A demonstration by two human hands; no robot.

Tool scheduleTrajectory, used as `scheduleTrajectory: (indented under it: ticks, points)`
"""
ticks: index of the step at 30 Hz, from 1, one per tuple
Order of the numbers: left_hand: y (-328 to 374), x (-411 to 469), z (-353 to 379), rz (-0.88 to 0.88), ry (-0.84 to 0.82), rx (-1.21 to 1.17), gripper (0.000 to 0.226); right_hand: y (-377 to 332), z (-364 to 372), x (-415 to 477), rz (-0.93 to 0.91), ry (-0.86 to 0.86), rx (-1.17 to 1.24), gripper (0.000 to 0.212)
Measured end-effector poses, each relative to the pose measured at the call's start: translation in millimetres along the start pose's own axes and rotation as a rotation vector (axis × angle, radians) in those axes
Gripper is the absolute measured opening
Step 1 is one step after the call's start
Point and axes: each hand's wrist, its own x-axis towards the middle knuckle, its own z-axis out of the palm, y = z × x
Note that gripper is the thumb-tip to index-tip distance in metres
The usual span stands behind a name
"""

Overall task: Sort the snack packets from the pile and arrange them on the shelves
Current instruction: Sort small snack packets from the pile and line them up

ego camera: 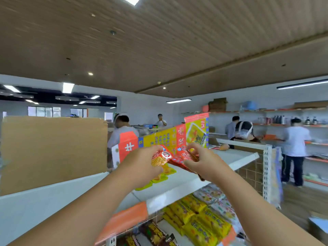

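My left hand (pixel 140 166) grips an orange-and-red snack packet (pixel 160 158) above the white top shelf (pixel 236 157). My right hand (pixel 204 160) holds a bunch of red snack packets (pixel 184 155) right beside it; the two bundles touch. Yellow-edged packets (pixel 159 178) lie on the shelf under my left hand. A flattened yellow-and-orange display carton (pixel 170 137) stands behind the packets. On the lower shelf are yellow packets (pixel 200 219), pale patterned packets (pixel 214 196) and dark packets (pixel 156 233).
A big brown cardboard sheet (pixel 53 153) stands at the left behind a white panel. An orange price strip (pixel 127 221) edges the lower shelf. Several people (pixel 294 144) work at wall shelves (pixel 284 125) on the right, beyond a wood-floor aisle.
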Motion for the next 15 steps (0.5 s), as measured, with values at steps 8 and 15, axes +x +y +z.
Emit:
scheduleTrajectory:
  ticks: [8,15]
  points:
    - [122.3,66.2,83.8,0.049,0.012,-0.038,0.068,133.2,-92.6,-7.7,0.079,0.118,0.030,0.049]
    - [194.3,104.6,138.0,0.058,-0.011,-0.116,0.070,211.5,-155.3,-17.8,0.138,0.156,-0.033,0.034]
